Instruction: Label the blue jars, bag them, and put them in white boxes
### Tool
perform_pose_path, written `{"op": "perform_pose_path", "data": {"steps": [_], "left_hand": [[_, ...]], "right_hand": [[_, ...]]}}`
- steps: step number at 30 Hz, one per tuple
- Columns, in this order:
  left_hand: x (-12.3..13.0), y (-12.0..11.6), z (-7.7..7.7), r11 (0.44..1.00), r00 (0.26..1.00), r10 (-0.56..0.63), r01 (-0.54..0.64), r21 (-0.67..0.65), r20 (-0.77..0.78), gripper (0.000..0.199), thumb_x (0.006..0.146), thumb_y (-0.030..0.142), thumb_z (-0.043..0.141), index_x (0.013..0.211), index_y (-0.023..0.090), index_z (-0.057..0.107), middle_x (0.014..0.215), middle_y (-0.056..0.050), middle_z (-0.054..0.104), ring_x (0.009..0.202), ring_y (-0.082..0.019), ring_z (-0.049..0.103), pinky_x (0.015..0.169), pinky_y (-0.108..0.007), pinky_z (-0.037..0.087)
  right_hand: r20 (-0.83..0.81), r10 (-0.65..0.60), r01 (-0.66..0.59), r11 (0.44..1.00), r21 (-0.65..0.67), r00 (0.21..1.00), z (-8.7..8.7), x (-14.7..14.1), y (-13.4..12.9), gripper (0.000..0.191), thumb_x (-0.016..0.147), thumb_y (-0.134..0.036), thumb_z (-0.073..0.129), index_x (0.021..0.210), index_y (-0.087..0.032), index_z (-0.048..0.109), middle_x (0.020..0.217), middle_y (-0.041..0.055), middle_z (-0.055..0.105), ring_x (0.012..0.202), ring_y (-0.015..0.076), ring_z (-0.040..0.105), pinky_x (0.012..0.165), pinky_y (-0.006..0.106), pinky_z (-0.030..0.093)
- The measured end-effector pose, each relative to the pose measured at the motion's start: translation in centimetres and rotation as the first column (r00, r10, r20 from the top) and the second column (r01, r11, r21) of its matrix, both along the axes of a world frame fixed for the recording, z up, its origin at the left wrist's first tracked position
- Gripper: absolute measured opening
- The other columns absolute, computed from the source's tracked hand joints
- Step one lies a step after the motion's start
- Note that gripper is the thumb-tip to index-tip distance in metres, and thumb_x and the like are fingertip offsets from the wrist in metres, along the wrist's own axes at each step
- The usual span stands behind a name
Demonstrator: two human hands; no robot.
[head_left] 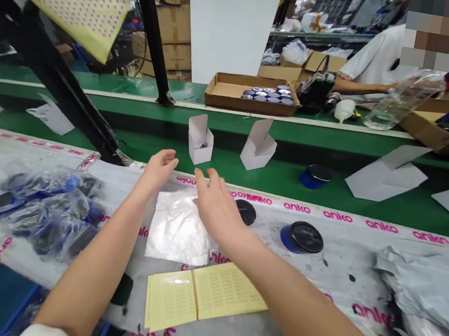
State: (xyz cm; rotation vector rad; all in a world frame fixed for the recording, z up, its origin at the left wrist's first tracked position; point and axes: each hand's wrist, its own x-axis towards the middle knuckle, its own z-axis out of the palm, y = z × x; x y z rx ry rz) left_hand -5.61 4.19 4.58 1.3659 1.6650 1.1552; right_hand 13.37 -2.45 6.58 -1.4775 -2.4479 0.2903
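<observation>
My left hand (159, 170) hangs open just in front of an open white carton (199, 149), close to it but not touching, and something small and dark sits inside the carton. My right hand (212, 203) is open too, with its fingers spread over the top edge of a clear plastic bag (176, 230) lying flat on the printed sheet. A second white carton (258, 152) stands on the green belt. A black round lid (245, 211) lies partly behind my right hand, and a yellow folded leaflet (203, 296) lies below the bag.
A blue jar with a black lid (302, 237) lies on the sheet, and another (316, 176) stands on the green conveyor belt (226, 159). Bagged blue jars (45, 210) lie left. Flat white cartons (387, 175) and a jar-filled cardboard tray (252, 93) sit beyond. A co-worker's arm (359, 86) reaches far right.
</observation>
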Motion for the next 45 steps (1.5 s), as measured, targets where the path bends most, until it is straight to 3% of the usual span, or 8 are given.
{"op": "perform_pose_path", "data": {"steps": [7,10,15,24,32,36,40,45], "left_hand": [[0.6,-8.3,-2.7,0.972,0.967,-0.206,0.22,0.083,-0.148,0.062,0.067,0.021,0.084,0.127,0.021,0.068,0.134,-0.013,0.068,0.127,-0.034,0.06,0.115,-0.053,0.041],[0.8,-8.7,-3.8,0.955,0.948,-0.254,0.277,0.104,-0.189,0.065,0.066,0.016,0.083,0.128,0.024,0.067,0.133,-0.011,0.067,0.128,-0.033,0.059,0.115,-0.052,0.039],[0.2,-8.3,-3.7,0.955,0.949,-0.276,0.288,0.067,-0.149,0.009,0.08,0.028,0.072,0.079,0.019,0.07,0.122,-0.012,0.069,0.115,-0.03,0.065,0.104,-0.044,0.048],[-0.1,-8.6,-3.4,0.943,0.93,-0.332,0.331,-0.036,-0.155,0.04,0.067,0.033,0.084,0.052,0.021,0.049,0.127,-0.011,0.068,0.119,-0.034,0.063,0.101,-0.044,0.049],[2.0,-10.8,2.7,0.966,0.972,-0.126,0.166,0.197,-0.2,0.024,0.078,0.03,0.078,0.097,0.026,0.064,0.112,-0.005,0.068,0.112,-0.028,0.062,0.099,-0.04,0.048],[5.7,-10.8,5.9,0.964,0.961,-0.249,0.233,0.128,0.121,0.031,0.085,0.049,0.072,0.071,0.023,0.064,0.075,-0.003,0.063,0.074,-0.02,0.06,0.069,-0.032,0.05],[7.4,-8.9,5.7,0.931,0.721,-0.237,0.36,-0.06,0.651,0.051,0.073,0.069,0.077,0.077,0.019,0.067,0.075,-0.003,0.061,0.067,-0.016,0.058,0.052,-0.025,0.044],[6.8,-7.7,4.3,0.953,0.559,-0.077,0.285,-0.104,0.825,0.042,0.061,0.042,0.095,0.072,0.016,0.064,0.068,0.004,0.056,0.06,-0.007,0.051,0.055,-0.019,0.043]], "right_hand": [[-0.044,0.133,-0.138,0.978,-0.153,0.99,1.1,0.7,4.8,0.019,0.096,-0.02,0.062,0.086,-0.022,0.078,0.09,0.0083,0.075,0.094,0.026,0.066,0.079,0.033,0.047],[-0.108,0.121,-0.135,0.982,-0.132,0.987,0.8,1.8,4.9,0.025,0.099,-0.021,0.056,0.091,-0.021,0.08,0.101,0.0096,0.075,0.102,0.0261,0.065,0.084,0.033,0.047],[-0.247,0.005,-0.037,0.991,-0.125,0.969,0.1,2.6,4.7,0.032,0.097,-0.013,0.051,0.111,-0.024,0.078,0.101,0.0074,0.077,0.096,0.0242,0.069,0.081,0.032,0.049],[-0.601,-0.187,0.162,0.982,-0.096,0.777,1.5,4.3,6.1,0.012,0.089,-0.025,0.053,0.08,-0.023,0.061,0.084,0.0044,0.072,0.08,0.0227,0.066,0.077,0.037,0.05],[-0.797,-0.196,0.181,0.977,-0.11,0.571,3.8,5.9,6.1,0.012,0.079,-0.023,0.067,0.088,-0.022,0.061,0.067,-0.002,0.064,0.063,0.0181,0.063,0.066,0.035,0.054],[-0.711,0.025,0.161,0.968,0.193,0.703,3.3,4.3,3.5,0.005,0.088,-0.022,0.066,0.091,-0.022,0.071,0.078,0.0013,0.067,0.073,0.0179,0.062,0.072,0.033,0.051],[-0.496,0.225,0.031,0.89,0.455,0.839,2.5,3.4,1.2,0.026,0.099,-0.018,0.053,0.078,-0.022,0.067,0.077,0.0033,0.062,0.073,0.0182,0.059,0.067,0.031,0.047],[-0.202,0.383,-0.197,0.778,0.597,0.901,1.4,3.6,-0.7,0.035,0.104,-0.013,0.044,0.081,-0.02,0.069,0.074,0.0048,0.061,0.073,0.0194,0.052,0.067,0.033,0.04]]}}
